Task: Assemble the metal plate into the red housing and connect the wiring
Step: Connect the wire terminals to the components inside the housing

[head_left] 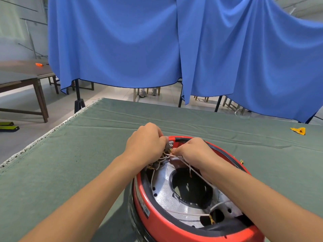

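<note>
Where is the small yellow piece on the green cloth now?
In the head view, the yellow piece lies alone on the green cloth at the far right edge, beyond the red housing and apart from both hands.

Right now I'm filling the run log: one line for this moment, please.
stage: wiring | left hand: grips grey connector | right hand: pinches white wire | silver metal plate: seated in round red housing

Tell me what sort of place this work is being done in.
Likely a workshop or training hall: a green-clothed work table, blue curtains hung as dividers, and plain wooden tables on a tiled floor.
</note>
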### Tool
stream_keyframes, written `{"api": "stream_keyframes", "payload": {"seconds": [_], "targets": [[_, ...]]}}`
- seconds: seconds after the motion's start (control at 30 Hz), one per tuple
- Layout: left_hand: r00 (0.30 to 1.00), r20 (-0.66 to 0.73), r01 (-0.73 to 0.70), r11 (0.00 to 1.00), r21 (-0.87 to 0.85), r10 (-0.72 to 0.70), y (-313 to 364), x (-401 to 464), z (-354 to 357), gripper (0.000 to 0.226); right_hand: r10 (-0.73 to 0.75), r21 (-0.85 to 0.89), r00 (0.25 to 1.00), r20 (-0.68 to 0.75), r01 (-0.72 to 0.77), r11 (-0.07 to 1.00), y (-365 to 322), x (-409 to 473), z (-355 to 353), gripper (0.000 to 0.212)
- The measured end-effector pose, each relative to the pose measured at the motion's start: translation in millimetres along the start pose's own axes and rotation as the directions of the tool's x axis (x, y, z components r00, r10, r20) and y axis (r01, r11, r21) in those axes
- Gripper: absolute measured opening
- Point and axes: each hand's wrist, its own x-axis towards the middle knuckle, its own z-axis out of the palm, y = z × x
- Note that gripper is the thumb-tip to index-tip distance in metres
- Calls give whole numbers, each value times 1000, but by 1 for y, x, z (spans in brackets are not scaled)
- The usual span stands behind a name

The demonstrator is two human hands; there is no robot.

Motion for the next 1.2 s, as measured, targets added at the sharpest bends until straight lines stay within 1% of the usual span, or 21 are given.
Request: {"api": "stream_keyframes", "payload": {"seconds": [0.1, 0.37, 0.43, 0.53, 0.7, 0.77, 0.9, 1.0, 1.1, 1.2], "targets": [[1000, -6, -3, 1000, 5, 3, 0, 0, 1, 26, -1, -8, 1000, 2, 1, 1000, 0, 2, 0, 18], [1000, -7, -8, 1000, 23, 9, 3, -1, 0, 25, 13, -6, 1000, -1, -13, 1000, -1, 3, 0, 16], [1000, -10, -10, 1000, 25, 10, 3, -1, 0, 26, 1, 4, 1000, -7, -1, 1000, -1, 3, 0, 15], [1000, -11, -8, 1000, 27, 8, 3, -1, -1, 27, -21, -28, 1000, 2, 21, 999, 0, 2, 1, 15], [1000, -3, -9, 1000, 28, 9, 3, -3, -2, 26, -29, 47, 1000, 6, 29, 998, 2, 2, -1, 11], [1000, 8, -8, 1000, 17, 8, 3, -3, -4, 25, -41, 45, 999, 9, 41, 998, 2, 1, -1, 10], [1000, 26, -2, 1000, -10, 2, 2, -4, -4, 25, -53, 40, 998, -20, 53, 998, 4, 1, 3, 12], [1000, 7, 5, 1000, 23, -5, 3, -6, -3, 26, -77, -23, 996, -40, 76, 997, 5, 1, 6, 17], [1000, 3, -1, 998, 56, 0, 3, -6, -3, 25, -82, -24, 994, -69, 81, 996, 5, 1, 7, 18], [1000, 11, 0, 997, 72, -1, 3, -7, -4, 25, -95, -47, 994, -61, 92, 995, 5, 0, 9, 23]]}}
